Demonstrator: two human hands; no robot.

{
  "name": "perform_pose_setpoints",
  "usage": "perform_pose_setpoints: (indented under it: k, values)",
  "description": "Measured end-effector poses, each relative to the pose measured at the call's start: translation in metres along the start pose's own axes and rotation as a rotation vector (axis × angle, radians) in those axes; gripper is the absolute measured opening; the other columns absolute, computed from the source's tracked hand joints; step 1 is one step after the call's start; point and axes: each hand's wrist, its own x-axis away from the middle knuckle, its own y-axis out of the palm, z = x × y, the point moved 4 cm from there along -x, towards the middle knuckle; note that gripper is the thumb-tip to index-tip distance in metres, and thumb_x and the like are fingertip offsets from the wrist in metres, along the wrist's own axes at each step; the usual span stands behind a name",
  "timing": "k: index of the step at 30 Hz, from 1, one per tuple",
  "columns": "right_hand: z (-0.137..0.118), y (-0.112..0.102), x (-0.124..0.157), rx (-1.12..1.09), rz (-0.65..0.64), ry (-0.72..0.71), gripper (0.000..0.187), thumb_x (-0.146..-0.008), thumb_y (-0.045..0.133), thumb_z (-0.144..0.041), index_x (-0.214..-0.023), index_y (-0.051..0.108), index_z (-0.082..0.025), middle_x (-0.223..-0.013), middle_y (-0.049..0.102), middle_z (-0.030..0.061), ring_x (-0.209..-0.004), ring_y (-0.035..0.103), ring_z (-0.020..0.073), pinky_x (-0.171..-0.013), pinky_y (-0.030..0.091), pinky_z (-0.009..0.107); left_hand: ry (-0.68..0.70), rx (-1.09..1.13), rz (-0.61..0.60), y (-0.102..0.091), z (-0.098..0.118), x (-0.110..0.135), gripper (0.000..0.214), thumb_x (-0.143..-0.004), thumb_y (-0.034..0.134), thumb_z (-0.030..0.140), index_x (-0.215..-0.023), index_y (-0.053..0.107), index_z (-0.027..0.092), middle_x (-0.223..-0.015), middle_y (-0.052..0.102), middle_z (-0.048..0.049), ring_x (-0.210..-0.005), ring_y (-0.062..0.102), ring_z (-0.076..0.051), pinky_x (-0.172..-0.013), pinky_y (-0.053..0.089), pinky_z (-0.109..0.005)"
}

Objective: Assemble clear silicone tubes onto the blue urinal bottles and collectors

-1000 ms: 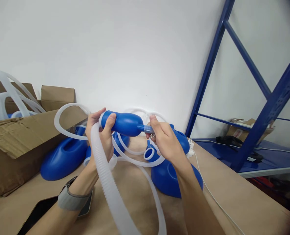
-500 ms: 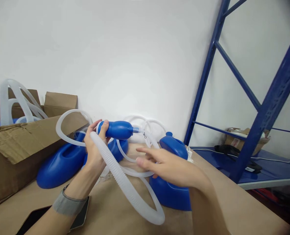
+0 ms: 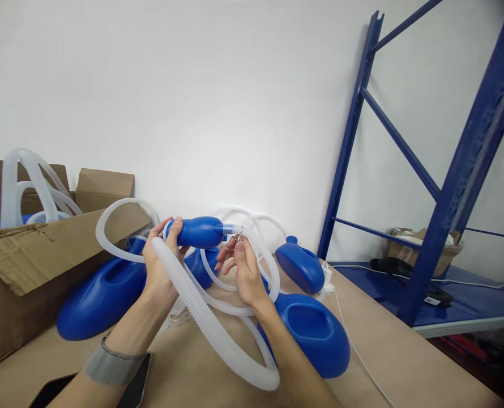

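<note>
left hand: fingers closed around the wide end of the blue bulb, thumb laid over the top; a grey wristband sits on the forearm.
right hand: at 3 o'clock of the bulb, thumb and forefinger pinched together on a small metal clip; the other fingers are loosely curled.
blue bulb: held up off the table, roughly level, in the middle of the view, its narrow nozzle pointing to 3 o'clock.
metal clip: right at the nozzle tip; too small to tell how it is fastened.
corrugated hose: leaves the bulb's wide end under the left palm, runs down to 5 o'clock and bends back on the table.
thin tubing: white loops at 9 o'clock of the bulb and behind both hands.
left vessel: blue, lying on the table at 8 o'clock of the bulb.
near vessel: blue, at 4 o'clock, just beside the right forearm.
far vessel: blue, at 3 o'clock, close to the wall.
cardboard box: open, at 9 o'clock, more white hoses sticking up from it.
phone: dark, flat on the table under the left forearm.
blue rack: at 3 o'clock, well apart from the hands.
</note>
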Motion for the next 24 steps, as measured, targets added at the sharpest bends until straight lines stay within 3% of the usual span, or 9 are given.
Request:
perform_pose_setpoints:
  k: [6,12,18,24]
  values:
    - [-0.003,-0.005,-0.001,-0.014,0.068,-0.008,0.05,-0.098,0.041,-0.068,-0.089,0.054,-0.02,-0.077,0.061,0.002,-0.064,0.064,0.0148,-0.053,0.043,0.025,0.003,0.016,-0.023,0.0,-0.005,0.0,0.045,-0.074,0.086,0.039,-0.111,0.064,0.025,-0.119,0.066,-0.0055,-0.102,0.067,-0.016,-0.074,0.06,-0.023]
    - [-0.002,-0.005,-0.005,-0.105,-0.015,0.019,0.049,-0.095,0.049,-0.067,-0.084,0.054,-0.02,-0.079,0.058,0.0021,-0.065,0.059,0.0147,-0.054,0.042,0.026,0.008,0.014,-0.037,0.0,-0.007,0.001,0.045,-0.073,0.086,0.04,-0.11,0.065,0.025,-0.116,0.066,-0.0058,-0.097,0.067,-0.015,-0.073,0.061,-0.024]
    - [-0.002,-0.003,-0.008,-0.141,-0.088,0.082,0.048,-0.088,0.059,-0.067,-0.077,0.049,-0.021,-0.067,0.045,-0.0039,-0.056,0.05,0.0122,-0.05,0.037,0.026,0.003,-0.025,-0.017,0.0,-0.004,0.002,0.042,-0.074,0.085,0.039,-0.108,0.064,0.025,-0.114,0.066,-0.0044,-0.097,0.067,-0.015,-0.071,0.06,-0.024]
    - [0.0,-0.006,-0.01,-0.121,-0.07,0.109,0.046,-0.088,0.061,-0.064,-0.075,0.05,-0.021,-0.068,0.048,-0.0037,-0.054,0.048,0.0109,-0.05,0.036,0.026,0.07,-0.049,-0.002,0.002,0.0,0.006,0.044,-0.073,0.085,0.043,-0.107,0.063,0.025,-0.11,0.066,-0.0039,-0.098,0.066,-0.016,-0.071,0.059,-0.023]
